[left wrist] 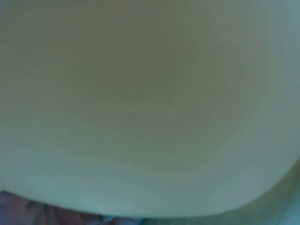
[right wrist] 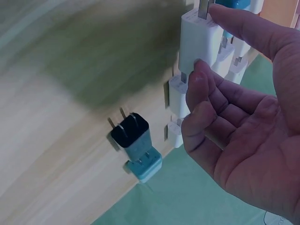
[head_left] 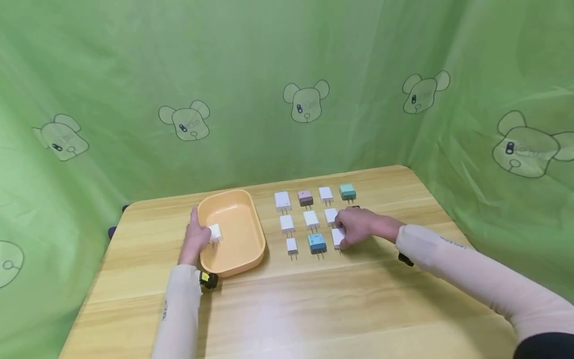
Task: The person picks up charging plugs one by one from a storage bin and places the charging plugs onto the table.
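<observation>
In the head view, an orange tray [head_left: 230,271] stands on the left of the table, and my left hand [head_left: 196,238] grips its left wall. The thumb lies inside, beside a white charger plug [head_left: 215,232] on the tray floor. The tray's pale surface fills most of the left wrist view; only bits of the fingers [left wrist: 51,215] show. My right hand [head_left: 357,225] pinches a white charger plug [right wrist: 199,42] at the right end of the front row, thumb near its prongs and index finger at its other end. A blue charger plug [head_left: 317,242] lies just left of it.
Several more plugs lie in rows: white ones [head_left: 287,224], a mauve one [head_left: 305,197] and a green one [head_left: 347,191] at the back right. A dark-faced plug [right wrist: 131,131] is mostly behind my right hand in the head view. Green curtain [head_left: 251,149] surrounds the wooden table [head_left: 314,314].
</observation>
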